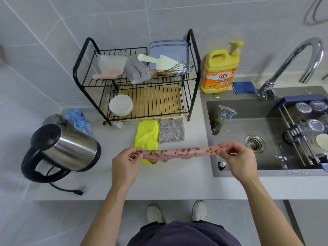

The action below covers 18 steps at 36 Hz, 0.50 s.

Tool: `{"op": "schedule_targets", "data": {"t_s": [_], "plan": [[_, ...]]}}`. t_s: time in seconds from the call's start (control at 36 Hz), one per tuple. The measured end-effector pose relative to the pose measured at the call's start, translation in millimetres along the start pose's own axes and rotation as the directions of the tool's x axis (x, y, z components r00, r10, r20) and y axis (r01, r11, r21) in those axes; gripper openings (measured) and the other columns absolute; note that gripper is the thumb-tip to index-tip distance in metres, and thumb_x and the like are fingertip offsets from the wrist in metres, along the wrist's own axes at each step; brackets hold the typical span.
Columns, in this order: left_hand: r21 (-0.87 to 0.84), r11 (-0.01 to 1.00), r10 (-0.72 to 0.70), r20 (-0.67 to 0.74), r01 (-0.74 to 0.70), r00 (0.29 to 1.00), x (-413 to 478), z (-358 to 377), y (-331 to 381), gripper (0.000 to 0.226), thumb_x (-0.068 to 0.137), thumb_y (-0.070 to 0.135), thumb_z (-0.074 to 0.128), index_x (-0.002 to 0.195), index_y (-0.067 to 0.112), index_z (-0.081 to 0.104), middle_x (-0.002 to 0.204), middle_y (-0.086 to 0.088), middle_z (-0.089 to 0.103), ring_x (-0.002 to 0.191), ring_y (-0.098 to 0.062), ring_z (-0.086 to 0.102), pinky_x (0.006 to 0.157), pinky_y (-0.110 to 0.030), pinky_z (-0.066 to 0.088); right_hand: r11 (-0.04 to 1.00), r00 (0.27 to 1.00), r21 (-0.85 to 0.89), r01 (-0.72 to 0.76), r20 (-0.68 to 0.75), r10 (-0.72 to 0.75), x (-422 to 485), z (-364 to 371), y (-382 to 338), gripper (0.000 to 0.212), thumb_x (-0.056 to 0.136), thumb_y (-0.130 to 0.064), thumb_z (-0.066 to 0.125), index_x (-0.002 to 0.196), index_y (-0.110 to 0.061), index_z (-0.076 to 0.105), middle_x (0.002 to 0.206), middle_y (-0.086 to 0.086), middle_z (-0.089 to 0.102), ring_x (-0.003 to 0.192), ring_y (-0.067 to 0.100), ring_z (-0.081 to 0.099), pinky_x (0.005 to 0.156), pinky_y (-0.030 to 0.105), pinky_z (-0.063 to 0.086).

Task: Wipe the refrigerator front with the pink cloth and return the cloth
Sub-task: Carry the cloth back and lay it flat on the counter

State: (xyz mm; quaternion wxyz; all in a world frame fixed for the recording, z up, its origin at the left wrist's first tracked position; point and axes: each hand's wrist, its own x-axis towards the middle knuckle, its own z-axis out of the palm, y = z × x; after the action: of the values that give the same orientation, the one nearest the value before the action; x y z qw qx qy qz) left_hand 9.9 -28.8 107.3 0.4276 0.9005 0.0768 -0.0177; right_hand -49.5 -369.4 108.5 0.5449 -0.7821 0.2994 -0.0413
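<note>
Nearest, two pale shoes [154, 213] stand on the floor below the tabletop [168, 185] edge. Both forearms reach forward over it. The left hand [126, 162] has its grip pinched on the left end of the pink cloth [177, 153], thumb and fingertips pressed on the fabric. The right hand [237, 157] pinches the right end in the same way. The cloth, pink with a green leaf print, is pulled into a narrow band between the two hands, with a loose fold sagging under its middle. It hangs over the front part of the tabletop, and its right end is over the near left corner of the sink [236, 110]. Whether the fold touches the tabletop cannot be told.

Just behind the band lie a yellow cloth [146, 134] and a grey cloth [171, 129] side by side, edges touching; the pink band covers the yellow one's near edge. To the left a steel kettle [67, 148] stands with its plug [79, 190] lying loose on the tabletop. In the sink a spray bottle [220, 119] stands near the left wall, the drain [254, 143] to its right.

Farther back a black wire rack [142, 96] holds a white bowl [121, 105] on its lower shelf and a whisk [177, 69] above. Right of it stands a yellow detergent bottle [220, 71], then a faucet [292, 63] arching over the sink.
</note>
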Motion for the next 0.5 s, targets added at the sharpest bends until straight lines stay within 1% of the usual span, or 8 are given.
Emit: {"op": "schedule_targets", "data": {"t_s": [0.06,0.14,0.22,0.31,0.36,0.42,0.44,0.5], "plan": [[0.058,0.997,0.044,-0.017,-0.042,0.999,-2,0,-1,0.017,0.089,0.01,0.081,0.095,0.026,0.08,0.084,0.012,0.071,0.079,-0.003,0.064,0.071,-0.015,0.047,0.997,1.0,-0.078,0.007,-0.017,-0.008,-3,1,-1,0.011,0.089,-0.006,0.081,0.095,-0.014,0.078,0.076,0.0,0.071,0.052,0.013,0.059,0.047,0.007,0.042],[0.128,0.987,0.101,-0.026,-0.097,0.994,-4,1,-5,0.014,0.089,0.011,0.081,0.093,0.024,0.08,0.091,0.007,0.07,0.083,-0.014,0.064,0.081,-0.033,0.053,0.989,0.999,-0.147,0.005,-0.051,-0.012,-5,4,0,0.011,0.09,-0.012,0.081,0.089,-0.021,0.077,0.079,-0.004,0.073,0.064,0.015,0.065,0.053,0.009,0.045],[0.145,0.98,0.141,-0.012,-0.138,0.99,-3,-1,-6,0.014,0.088,0.011,0.081,0.09,0.024,0.077,0.102,0.009,0.064,0.099,-0.016,0.061,0.09,-0.034,0.049,0.979,0.996,-0.198,0.05,-0.068,-0.064,-4,4,5,0.018,0.091,-0.011,0.08,0.083,-0.026,0.074,0.092,-0.004,0.071,0.082,0.017,0.067,0.072,0.024,0.048],[0.087,0.987,0.125,0.108,-0.135,0.986,-1,-4,-9,0.019,0.093,0.013,0.076,0.089,0.03,0.066,0.117,0.015,0.069,0.115,-0.009,0.059,0.096,-0.029,0.043,0.986,0.998,-0.155,0.062,0.009,-0.061,-1,-1,9,0.017,0.095,-0.011,0.075,0.086,-0.025,0.07,0.117,-0.004,0.069,0.101,0.021,0.069,0.088,0.033,0.053],[-0.08,0.997,-0.001,0.224,0.019,0.975,0,-6,-7,0.015,0.092,0.023,0.072,0.085,0.033,0.062,0.113,0.018,0.075,0.113,-0.006,0.065,0.094,-0.029,0.045,0.997,0.998,-0.066,0.036,0.05,-0.032,0,-4,8,0.013,0.098,-0.009,0.069,0.091,-0.02,0.067,0.119,-0.004,0.073,0.105,0.019,0.07,0.082,0.022,0.054],[-0.193,0.973,-0.071,0.275,0.127,0.959,1,-6,-3,0.006,0.085,0.032,0.065,0.088,0.028,0.06,0.097,0.009,0.079,0.104,-0.018,0.07,0.09,-0.038,0.048,1.0,0.999,0.005,0.03,0.029,-0.03,0,-5,5,0.011,0.099,-0.004,0.066,0.094,-0.014,0.065,0.099,0.003,0.079,0.092,0.02,0.072,0.066,0.011,0.05],[-0.208,0.968,-0.082,0.276,0.143,0.958,2,-5,-3,0.011,0.085,0.034,0.062,0.09,0.025,0.06,0.09,0.005,0.079,0.099,-0.024,0.07,0.089,-0.042,0.048,0.999,0.999,0.027,0.035,0.021,-0.036,0,-5,4,0.011,0.099,-0.003,0.065,0.095,-0.013,0.065,0.089,0.005,0.079,0.086,0.021,0.072,0.062,0.011,0.049],[-0.201,0.971,-0.073,0.273,0.131,0.959,3,-4,-1,0.019,0.085,0.035,0.06,0.096,0.019,0.059,0.084,0.003,0.079,0.094,-0.031,0.07,0.088,-0.047,0.051,0.996,0.999,0.074,0.047,0.023,-0.049,-2,-4,2,0.01,0.099,-0.002,0.064,0.097,-0.011,0.064,0.081,0.009,0.077,0.078,0.023,0.071,0.059,0.014,0.05]]}}
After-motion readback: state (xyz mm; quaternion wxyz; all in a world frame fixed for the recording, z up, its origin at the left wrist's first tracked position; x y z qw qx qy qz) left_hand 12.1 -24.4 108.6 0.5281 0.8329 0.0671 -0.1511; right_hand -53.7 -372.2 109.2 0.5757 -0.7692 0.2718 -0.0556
